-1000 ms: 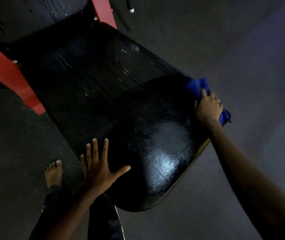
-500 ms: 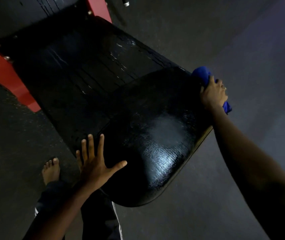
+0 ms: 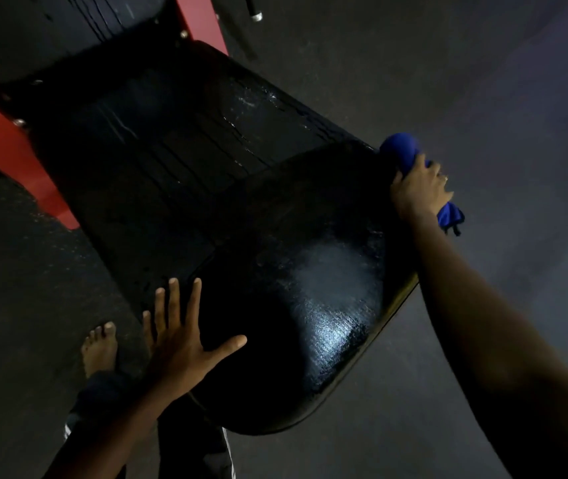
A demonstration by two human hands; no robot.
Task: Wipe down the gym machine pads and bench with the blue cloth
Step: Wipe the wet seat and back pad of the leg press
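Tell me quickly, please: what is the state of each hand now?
Left hand: open, fingers spread flat on the black seat pad.
Right hand: closed, gripping the blue cloth at the pad's far right edge.

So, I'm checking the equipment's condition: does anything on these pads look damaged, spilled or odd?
No tears visible. The back pad carries thin dark drip streaks and glinting wet spots, like liquid running down. The seat pad has a hazy pale patch mid-surface, perhaps unwiped film.
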